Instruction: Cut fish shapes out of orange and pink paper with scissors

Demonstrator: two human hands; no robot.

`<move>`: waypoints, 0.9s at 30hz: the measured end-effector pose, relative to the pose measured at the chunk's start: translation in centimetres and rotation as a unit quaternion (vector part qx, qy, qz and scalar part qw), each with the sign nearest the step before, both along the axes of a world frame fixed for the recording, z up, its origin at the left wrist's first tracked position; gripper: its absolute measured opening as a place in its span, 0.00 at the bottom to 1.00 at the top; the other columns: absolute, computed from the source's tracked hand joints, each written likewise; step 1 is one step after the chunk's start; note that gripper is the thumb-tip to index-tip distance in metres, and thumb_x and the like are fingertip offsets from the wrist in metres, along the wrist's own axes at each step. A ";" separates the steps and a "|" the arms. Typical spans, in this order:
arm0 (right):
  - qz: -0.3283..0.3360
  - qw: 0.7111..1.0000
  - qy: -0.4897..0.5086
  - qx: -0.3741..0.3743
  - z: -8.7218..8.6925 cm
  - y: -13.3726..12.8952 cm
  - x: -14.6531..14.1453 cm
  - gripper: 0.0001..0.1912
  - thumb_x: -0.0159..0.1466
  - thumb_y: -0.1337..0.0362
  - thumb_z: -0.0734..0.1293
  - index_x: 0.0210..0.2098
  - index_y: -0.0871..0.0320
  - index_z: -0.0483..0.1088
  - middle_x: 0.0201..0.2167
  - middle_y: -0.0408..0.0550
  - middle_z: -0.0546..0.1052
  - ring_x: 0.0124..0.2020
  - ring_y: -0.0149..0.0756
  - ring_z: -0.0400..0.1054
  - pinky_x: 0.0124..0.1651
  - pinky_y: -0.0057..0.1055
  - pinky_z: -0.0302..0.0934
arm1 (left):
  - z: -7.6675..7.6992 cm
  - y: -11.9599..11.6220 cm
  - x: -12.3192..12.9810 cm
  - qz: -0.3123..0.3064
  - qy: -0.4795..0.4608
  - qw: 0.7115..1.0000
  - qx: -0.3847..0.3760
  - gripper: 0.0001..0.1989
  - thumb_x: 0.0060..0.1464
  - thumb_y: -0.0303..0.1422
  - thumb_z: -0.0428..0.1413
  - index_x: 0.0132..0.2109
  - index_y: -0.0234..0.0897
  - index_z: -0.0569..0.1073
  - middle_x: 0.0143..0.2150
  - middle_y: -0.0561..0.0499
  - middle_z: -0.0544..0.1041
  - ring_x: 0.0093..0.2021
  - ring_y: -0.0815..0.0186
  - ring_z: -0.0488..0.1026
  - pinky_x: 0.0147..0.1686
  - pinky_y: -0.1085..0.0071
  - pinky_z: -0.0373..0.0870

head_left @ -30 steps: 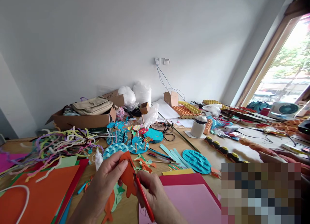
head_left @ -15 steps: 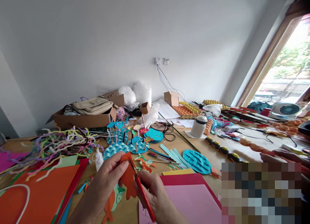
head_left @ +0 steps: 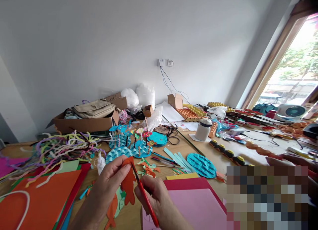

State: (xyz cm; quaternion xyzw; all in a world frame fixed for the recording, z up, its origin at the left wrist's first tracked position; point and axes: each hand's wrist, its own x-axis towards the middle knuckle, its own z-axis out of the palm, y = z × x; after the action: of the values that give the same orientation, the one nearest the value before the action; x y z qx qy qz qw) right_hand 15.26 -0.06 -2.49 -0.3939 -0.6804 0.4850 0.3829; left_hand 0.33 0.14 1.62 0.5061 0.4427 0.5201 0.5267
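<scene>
My left hand [head_left: 113, 177] pinches the top of an orange paper fish shape [head_left: 128, 187], which hangs below the fingers. My right hand [head_left: 155, 193] is closed round the handles of red scissors [head_left: 146, 201]. Their dark blades point up and left, against the right edge of the orange paper near my left fingertips. Beneath my hands, another orange paper fish [head_left: 112, 211] lies on the wooden table beside a green paper fish [head_left: 120, 201]. Small orange and green paper scraps [head_left: 149, 170] lie just beyond the scissors.
Pink sheets [head_left: 196, 206] lie at the right, orange sheets [head_left: 44, 197] at the left below tangled pipe cleaners [head_left: 67, 147]. Blue fish models [head_left: 141, 148], a white jar [head_left: 203, 130] and a cardboard box [head_left: 84, 124] stand further back. Another person's hand [head_left: 285, 160] is at the far right.
The orange fish shape in my left hand has shifted slightly left and turned. The scissor blades have moved a little left and up along its edge.
</scene>
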 end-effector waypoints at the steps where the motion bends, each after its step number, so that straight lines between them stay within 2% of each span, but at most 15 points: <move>1: 0.000 1.000 0.002 -0.003 0.0 0.0 0.0 0.15 0.63 0.64 0.60 0.21 0.57 0.55 0.17 0.35 0.53 0.20 0.25 0.47 0.20 0.24 0.40 | -0.1 0.0 0.0 0.001 0.001 1.000 0.000 0.09 0.49 0.38 0.58 0.25 0.41 0.68 0.20 0.60 0.64 0.24 0.70 0.62 0.30 0.77 0.64; 6: 0.010 1.000 0.015 -0.017 0.0 -0.2 -0.1 0.12 0.63 0.65 0.60 0.23 0.57 0.57 0.19 0.36 0.56 0.21 0.25 0.50 0.21 0.23 0.43 | -0.5 0.0 0.4 0.028 0.004 0.999 0.016 0.10 0.47 0.39 0.58 0.24 0.40 0.67 0.19 0.59 0.64 0.24 0.67 0.65 0.29 0.74 0.65; 11: 0.016 0.999 0.022 -0.026 0.2 -0.2 0.1 0.12 0.63 0.65 0.59 0.23 0.57 0.57 0.19 0.36 0.55 0.21 0.26 0.49 0.21 0.24 0.43 | -0.5 0.0 0.7 0.050 0.011 0.998 0.025 0.11 0.47 0.40 0.58 0.23 0.41 0.68 0.18 0.58 0.64 0.24 0.66 0.66 0.26 0.74 0.65; 19: -0.001 1.000 0.019 -0.002 0.1 -0.1 -0.1 0.15 0.63 0.62 0.60 0.21 0.57 0.54 0.17 0.35 0.52 0.20 0.25 0.46 0.20 0.25 0.40 | -0.1 -0.2 0.8 0.021 -0.003 1.000 0.013 0.12 0.46 0.40 0.58 0.23 0.40 0.67 0.19 0.58 0.65 0.26 0.65 0.68 0.28 0.74 0.66; 27: -0.004 1.000 0.008 0.021 0.2 -0.2 -0.2 0.16 0.63 0.61 0.59 0.21 0.57 0.54 0.18 0.35 0.52 0.21 0.26 0.46 0.21 0.25 0.40 | -0.3 -0.1 0.9 0.014 -0.023 1.000 -0.003 0.12 0.47 0.38 0.58 0.23 0.40 0.64 0.19 0.59 0.60 0.27 0.67 0.66 0.30 0.74 0.65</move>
State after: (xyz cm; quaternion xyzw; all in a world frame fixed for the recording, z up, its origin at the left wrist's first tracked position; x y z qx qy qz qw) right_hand 15.10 -0.29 -2.24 -0.3846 -0.6861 0.4720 0.3981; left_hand 1.23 0.06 1.37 0.4865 0.4393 0.5375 0.5306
